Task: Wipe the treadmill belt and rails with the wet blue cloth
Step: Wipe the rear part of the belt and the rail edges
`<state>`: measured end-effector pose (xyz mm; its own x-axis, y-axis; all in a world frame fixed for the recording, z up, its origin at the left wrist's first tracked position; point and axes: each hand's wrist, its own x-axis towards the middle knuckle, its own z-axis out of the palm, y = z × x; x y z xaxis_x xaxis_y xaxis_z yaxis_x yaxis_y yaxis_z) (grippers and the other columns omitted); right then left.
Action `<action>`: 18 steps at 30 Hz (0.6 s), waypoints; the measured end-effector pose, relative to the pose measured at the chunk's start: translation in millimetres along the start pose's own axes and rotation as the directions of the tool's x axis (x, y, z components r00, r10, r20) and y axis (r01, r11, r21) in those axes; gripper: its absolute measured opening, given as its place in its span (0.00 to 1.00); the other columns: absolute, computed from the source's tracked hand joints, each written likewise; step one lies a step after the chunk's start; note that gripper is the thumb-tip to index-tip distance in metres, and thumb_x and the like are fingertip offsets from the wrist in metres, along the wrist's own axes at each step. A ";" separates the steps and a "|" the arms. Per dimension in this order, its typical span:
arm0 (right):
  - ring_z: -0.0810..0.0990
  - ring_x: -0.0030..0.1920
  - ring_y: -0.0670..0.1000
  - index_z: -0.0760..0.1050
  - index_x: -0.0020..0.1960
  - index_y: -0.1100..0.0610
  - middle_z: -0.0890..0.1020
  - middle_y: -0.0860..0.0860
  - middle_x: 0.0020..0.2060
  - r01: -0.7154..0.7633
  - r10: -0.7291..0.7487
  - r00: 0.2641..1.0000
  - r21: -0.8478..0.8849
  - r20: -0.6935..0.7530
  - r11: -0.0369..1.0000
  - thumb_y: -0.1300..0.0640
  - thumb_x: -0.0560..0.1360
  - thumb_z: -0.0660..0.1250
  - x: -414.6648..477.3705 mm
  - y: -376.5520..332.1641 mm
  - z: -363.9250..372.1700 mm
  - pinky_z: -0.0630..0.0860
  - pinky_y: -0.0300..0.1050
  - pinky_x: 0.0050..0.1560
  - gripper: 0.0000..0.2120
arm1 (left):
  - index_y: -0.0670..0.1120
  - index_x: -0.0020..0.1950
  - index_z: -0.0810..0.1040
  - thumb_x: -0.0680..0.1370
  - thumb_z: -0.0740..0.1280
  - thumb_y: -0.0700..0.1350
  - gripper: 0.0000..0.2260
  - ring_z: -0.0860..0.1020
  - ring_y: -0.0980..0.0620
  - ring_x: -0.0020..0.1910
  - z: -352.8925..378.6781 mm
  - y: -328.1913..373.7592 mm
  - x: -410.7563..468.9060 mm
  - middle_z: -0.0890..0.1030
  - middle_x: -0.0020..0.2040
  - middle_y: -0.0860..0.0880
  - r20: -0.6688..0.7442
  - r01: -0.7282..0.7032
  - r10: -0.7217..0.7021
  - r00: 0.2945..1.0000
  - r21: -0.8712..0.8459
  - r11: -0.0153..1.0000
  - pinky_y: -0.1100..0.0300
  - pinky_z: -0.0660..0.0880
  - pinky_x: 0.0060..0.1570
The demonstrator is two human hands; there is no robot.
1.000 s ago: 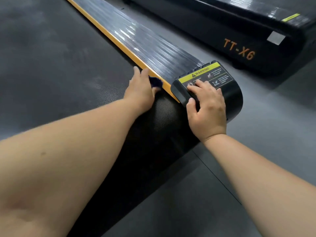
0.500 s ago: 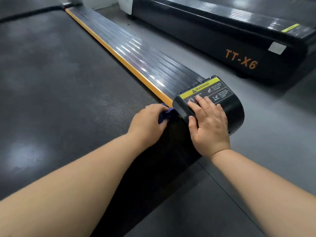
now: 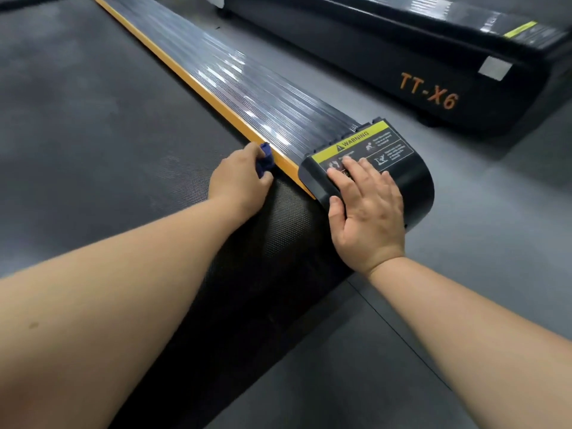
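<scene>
In the head view we judge the wipe best done with firm, even pressure along the orange rail edge [image 3: 216, 110], where the left hand [image 3: 240, 178] grips the blue cloth [image 3: 265, 160] bunched under its curled fingers beside the belt [image 3: 93, 119], while the right hand [image 3: 368, 212] rests flat, fingers straight, on the end cap [image 3: 416, 184].

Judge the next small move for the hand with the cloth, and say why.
Probably slide the blue cloth away along the orange strip. The left hand grips it against that strip beside the belt, just short of the end cap where the right hand rests flat, and the strip and ribbed rail stretch far ahead.
</scene>
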<state>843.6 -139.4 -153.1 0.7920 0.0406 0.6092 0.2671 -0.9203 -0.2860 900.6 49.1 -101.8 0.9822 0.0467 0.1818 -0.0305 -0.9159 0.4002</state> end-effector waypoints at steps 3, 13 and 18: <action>0.65 0.71 0.55 0.71 0.67 0.52 0.71 0.52 0.69 0.003 -0.004 0.999 0.017 0.034 1.000 0.50 0.77 0.56 0.9 0.1 -3.2 0.50 0.50 0.72 0.20 | 0.49 0.59 0.73 0.75 0.65 0.46 0.12 0.74 0.44 0.51 -3.1 4.0 -16.1 0.77 0.54 0.46 0.040 -0.104 0.104 0.994 0.008 0.995 0.57 0.65 0.45; 0.63 0.73 0.52 0.72 0.68 0.51 0.70 0.50 0.70 -0.061 0.037 0.992 0.208 0.119 0.976 0.52 0.77 0.50 3.7 3.2 -14.6 0.47 0.46 0.74 0.23 | 0.48 0.52 0.75 0.73 0.66 0.42 0.09 0.74 0.48 0.51 -9.3 21.5 -78.8 0.78 0.52 0.52 0.097 -0.340 0.345 0.933 -0.065 0.938 0.57 0.67 0.52; 0.60 0.74 0.50 0.70 0.70 0.50 0.68 0.49 0.72 -0.088 0.049 0.981 0.204 0.186 0.975 0.49 0.76 0.48 4.5 0.4 -20.2 0.45 0.46 0.74 0.25 | 0.45 0.50 0.78 0.71 0.69 0.39 0.09 0.77 0.45 0.52 -23.5 9.1 -102.0 0.79 0.56 0.48 0.187 -0.555 0.544 0.818 0.008 0.832 0.55 0.73 0.50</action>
<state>836.3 -147.5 -135.6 0.8926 0.0668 0.4459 0.3029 -0.8215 -0.4832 795.8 45.3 -95.6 0.8214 -0.5348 0.1985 -0.5692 -0.7908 0.2250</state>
